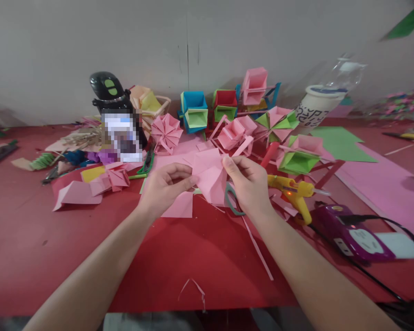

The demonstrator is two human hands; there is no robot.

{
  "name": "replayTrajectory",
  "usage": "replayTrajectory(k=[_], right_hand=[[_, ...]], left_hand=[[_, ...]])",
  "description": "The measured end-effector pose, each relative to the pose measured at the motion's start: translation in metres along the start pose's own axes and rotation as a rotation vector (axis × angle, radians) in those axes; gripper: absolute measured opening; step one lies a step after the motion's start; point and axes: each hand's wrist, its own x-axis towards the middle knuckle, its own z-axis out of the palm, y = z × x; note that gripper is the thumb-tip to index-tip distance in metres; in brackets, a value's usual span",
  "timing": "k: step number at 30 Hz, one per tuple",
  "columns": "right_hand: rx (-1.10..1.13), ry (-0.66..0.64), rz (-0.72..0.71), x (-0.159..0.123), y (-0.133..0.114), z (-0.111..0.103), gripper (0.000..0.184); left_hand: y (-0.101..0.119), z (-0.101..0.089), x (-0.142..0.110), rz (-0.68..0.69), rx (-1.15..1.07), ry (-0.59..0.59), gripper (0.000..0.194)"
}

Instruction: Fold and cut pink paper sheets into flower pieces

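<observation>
1. Pink paper [209,177], a creased, partly folded sheet, is held up between both hands just above the red table [179,257], near its middle.
2. Both bare forearms reach in from the near edge and converge on the sheet, wrists slightly raised.
3. Left hand [165,186] curls its fingers inward, thumb pinching the paper's left edge.
4. Right hand [250,184] pinches the upper right corner between thumb and forefinger, the other fingers folded.
5. Yellow glue gun [296,195] lies just right of the right hand, a small orange light glowing on its body.
6. Purple power strip [352,232] sits beyond it, black cable attached.
7. White cup [315,110] at the back carries a black squiggle pattern; no words can be read.
8. Folded paper boxes [195,112] in blue, green, red and pink stand along the wall.
9. Scissors' green handle [232,202] shows under the right hand.
</observation>
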Motion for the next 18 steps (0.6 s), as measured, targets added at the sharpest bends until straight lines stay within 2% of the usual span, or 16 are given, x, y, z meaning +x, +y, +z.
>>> replayTrajectory(k=[5,8,14,18], right_hand=[[-0.09,0.009,-0.035,-0.003,-0.008,0.001,0.025],[-0.182,0.035,-0.112,-0.007,-0.01,0.002,0.023],[-0.355,0.023,-0.362,-0.016,-0.009,0.007,0.017],[-0.332,-0.032,-0.383,-0.022,-0.007,0.014,0.016]], left_hand=[[-0.003,-0.001,0.002,0.008,0.073,0.085,0.029],[-0.003,0.001,0.001,0.035,0.19,0.129,0.031],[-0.001,0.015,-0.005,0.021,0.414,0.088,0.041],[-0.009,0.015,-0.006,0.113,0.58,0.127,0.043]])
